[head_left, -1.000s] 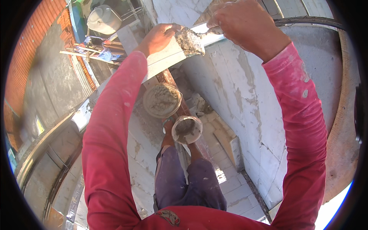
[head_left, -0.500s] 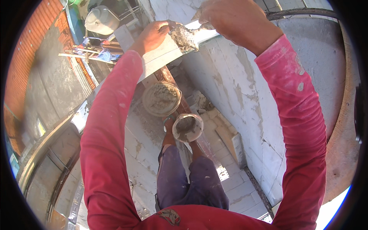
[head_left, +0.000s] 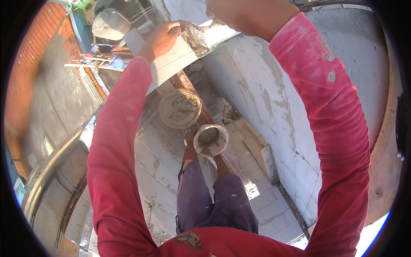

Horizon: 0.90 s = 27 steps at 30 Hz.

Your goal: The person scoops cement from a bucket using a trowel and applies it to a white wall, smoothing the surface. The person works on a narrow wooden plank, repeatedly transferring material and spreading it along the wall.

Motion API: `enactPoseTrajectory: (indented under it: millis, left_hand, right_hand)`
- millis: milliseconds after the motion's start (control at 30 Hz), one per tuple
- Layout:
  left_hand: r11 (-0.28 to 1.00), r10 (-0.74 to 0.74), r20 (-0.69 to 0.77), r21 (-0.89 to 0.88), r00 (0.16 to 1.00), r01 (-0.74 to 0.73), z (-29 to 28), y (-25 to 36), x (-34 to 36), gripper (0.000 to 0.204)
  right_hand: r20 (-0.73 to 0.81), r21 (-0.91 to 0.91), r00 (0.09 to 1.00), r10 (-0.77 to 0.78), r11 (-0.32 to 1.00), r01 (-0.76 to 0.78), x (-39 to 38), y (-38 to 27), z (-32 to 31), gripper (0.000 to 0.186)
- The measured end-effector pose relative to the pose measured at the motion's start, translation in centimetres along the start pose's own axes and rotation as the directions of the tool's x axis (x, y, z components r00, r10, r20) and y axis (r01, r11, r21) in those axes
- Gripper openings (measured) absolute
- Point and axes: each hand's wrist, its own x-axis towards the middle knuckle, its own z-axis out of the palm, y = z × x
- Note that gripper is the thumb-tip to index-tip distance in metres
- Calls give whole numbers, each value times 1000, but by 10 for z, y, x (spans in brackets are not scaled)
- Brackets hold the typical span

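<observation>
High in the view, my right hand point(head_left: 248, 17) is closed on the handle of a mortar-crusted trowel point(head_left: 196, 40), its blade over the top edge of a pale block wall point(head_left: 171, 64). My left hand point(head_left: 158, 39) is closed right beside the blade at that edge; what it holds is hidden. Below, a wide bucket of grey mortar point(head_left: 180, 109) and a smaller pail with grey residue point(head_left: 210, 139) are by my feet on a reddish, dirty beam point(head_left: 230, 162).
A white block wall point(head_left: 265, 107) drops to a tiled lower level point(head_left: 274, 214) at the right. A curved concrete surface point(head_left: 351, 55) is at far right. Down at left are an orange roof point(head_left: 30, 73), a pale container point(head_left: 112, 23) and loose timber point(head_left: 98, 64) with blue sheeting.
My right hand has moved left and up toward the frame's top, with the trowel shifting left. My left hand also sits slightly further left and higher in the picture.
</observation>
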Motion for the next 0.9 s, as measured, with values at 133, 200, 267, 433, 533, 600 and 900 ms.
enactPoseTrajectory:
  millis: [133, 200, 267, 433, 533, 600, 900]
  left_hand:
    - [1000, 10, -72, 12, 997, -9, -2, -7, -3, 40]
    - [998, -48, -68, 41, 997, 51, -4, -8, -5, 42]
    - [998, -67, 5, -12, 998, 67, 28, 38, 16, 44]
    - [995, 37, -158, 95, 987, -22, 5, -12, 1, 45]
    - [996, 62, -85, 69, 994, -57, 17, -4, 12, 42]
    - [991, -56, -51, 122, 997, 62, -13, -17, -10, 40]
    - [1000, -21, -63, -5, 998, 20, 13, 2, 9, 38]
  right_hand:
    - [133, 89, 990, -38, 996, 27, 0, 17, -49, 5]
    - [154, 103, 987, -35, 995, 19, 4, 18, -44, 5]
    - [162, 12, 987, -12, 1000, 10, -16, 31, -20, 5]
    - [65, 44, 997, -34, 999, 31, 15, 8, 13, 8]
    - [492, 79, 870, -16, 997, -27, 9, 26, -55, 11]
    - [359, 103, 932, -43, 995, 6, 20, 17, -47, 14]
    - [544, 41, 836, 74, 993, -114, 13, 11, -51, 18]
